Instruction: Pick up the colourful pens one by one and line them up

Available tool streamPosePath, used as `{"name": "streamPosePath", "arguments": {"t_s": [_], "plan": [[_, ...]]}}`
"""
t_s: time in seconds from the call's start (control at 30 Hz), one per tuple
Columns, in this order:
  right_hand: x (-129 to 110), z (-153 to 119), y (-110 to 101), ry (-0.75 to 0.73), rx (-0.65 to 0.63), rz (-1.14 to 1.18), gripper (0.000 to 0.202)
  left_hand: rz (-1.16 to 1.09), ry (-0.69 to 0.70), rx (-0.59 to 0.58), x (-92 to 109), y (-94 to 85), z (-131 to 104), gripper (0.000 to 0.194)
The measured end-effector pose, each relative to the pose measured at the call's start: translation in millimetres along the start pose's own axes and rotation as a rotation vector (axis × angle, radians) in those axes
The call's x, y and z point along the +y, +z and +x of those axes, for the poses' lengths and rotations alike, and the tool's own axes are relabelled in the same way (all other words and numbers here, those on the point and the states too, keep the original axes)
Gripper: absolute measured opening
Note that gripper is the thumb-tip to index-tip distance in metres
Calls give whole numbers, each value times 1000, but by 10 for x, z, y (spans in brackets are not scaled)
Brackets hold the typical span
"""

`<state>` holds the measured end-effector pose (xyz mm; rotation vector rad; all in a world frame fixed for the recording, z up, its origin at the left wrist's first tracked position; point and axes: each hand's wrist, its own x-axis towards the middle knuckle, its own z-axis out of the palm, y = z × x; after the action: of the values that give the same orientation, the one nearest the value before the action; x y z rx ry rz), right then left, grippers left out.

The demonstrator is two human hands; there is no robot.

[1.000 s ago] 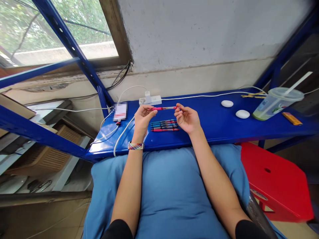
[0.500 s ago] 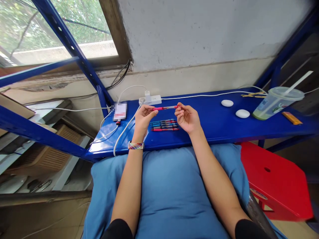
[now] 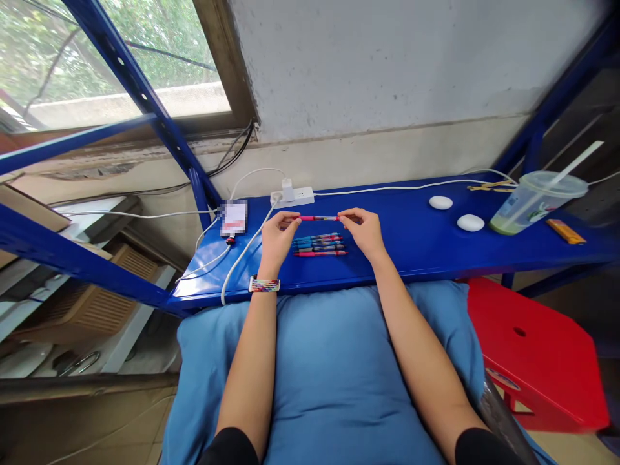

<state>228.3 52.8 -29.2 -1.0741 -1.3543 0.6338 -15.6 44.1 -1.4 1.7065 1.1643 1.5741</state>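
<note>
A pink pen (image 3: 320,218) with a clear barrel lies level between my two hands, gripped at both ends. My left hand (image 3: 279,240) pinches its pink grip end between thumb and fingers. At the other end, my right hand (image 3: 363,231) pinches the tip in the same way. Just below, on the blue table (image 3: 402,248), several pens (image 3: 317,245) lie side by side in a row, blue ones at the back and a pink one in front. Whether the held pen touches the tabletop, I cannot tell.
A white power strip (image 3: 300,196) with cables sits behind my hands. Two white egg-shaped objects (image 3: 470,223), a plastic cup with a straw (image 3: 526,203) and a yellow-orange packet (image 3: 566,231) are at the right. A blue cushion (image 3: 334,361) lies under my arms, beside a red stool (image 3: 537,349).
Both hands have lowered the pink pen slightly toward the row of pens. My right hand has turned from palm showing to its back showing, still holding the pen's end.
</note>
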Motion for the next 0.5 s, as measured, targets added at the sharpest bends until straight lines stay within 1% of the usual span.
{"name": "streamPosePath", "arguments": {"t_s": [0.2, 0.37, 0.5], "plan": [[35, -44, 42, -70, -96, -293, 14, 225, -77, -3, -145, -58, -22, 7], [27, -70, 72, -68, -189, -474, 25, 301, -90, 5, -222, -86, -36, 5], [-1, -80, 78, -69, -223, -558, 28, 354, -137, -45, -254, -106, -34, 8]]}}
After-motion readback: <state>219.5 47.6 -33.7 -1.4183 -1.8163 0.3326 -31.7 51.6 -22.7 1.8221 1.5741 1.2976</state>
